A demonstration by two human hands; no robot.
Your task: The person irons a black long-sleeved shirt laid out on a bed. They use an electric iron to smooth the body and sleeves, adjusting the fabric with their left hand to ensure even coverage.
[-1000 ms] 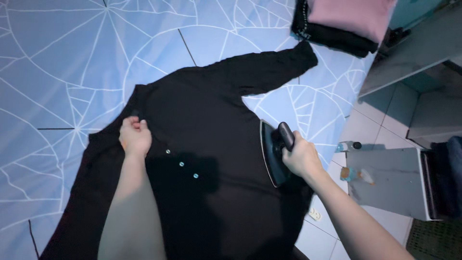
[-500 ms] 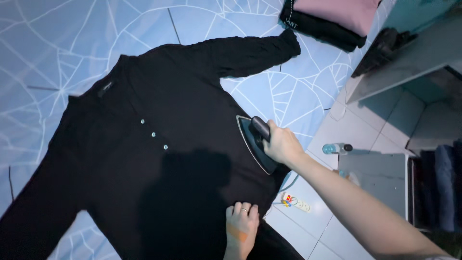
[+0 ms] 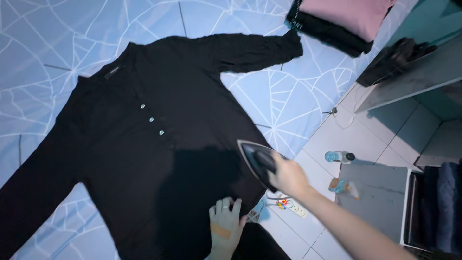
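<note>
Head view, your right hand [image 3: 288,176] gripping dark pointed iron [image 3: 257,161] lower centre, your left hand [image 3: 225,225] flat, released, on black buttoned long-sleeved shirt [image 3: 144,144].

One black long-sleeved shirt [image 3: 144,144], three shirt buttons [image 3: 151,119], one iron [image 3: 257,161], one plastic bottle [image 3: 339,156], two hands.

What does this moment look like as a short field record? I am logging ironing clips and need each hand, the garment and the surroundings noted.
Surface: blue sheet with white web lines
Garment: black long-sleeved shirt, spread flat, small buttons at the chest
Right hand: grips the iron, which rests on the shirt's lower side
Left hand: flat on the shirt's hem, a plaster on its back
Beside the sheet: tiled floor with a small bottle and a power strip
Top edge: folded pink and black clothes
</note>
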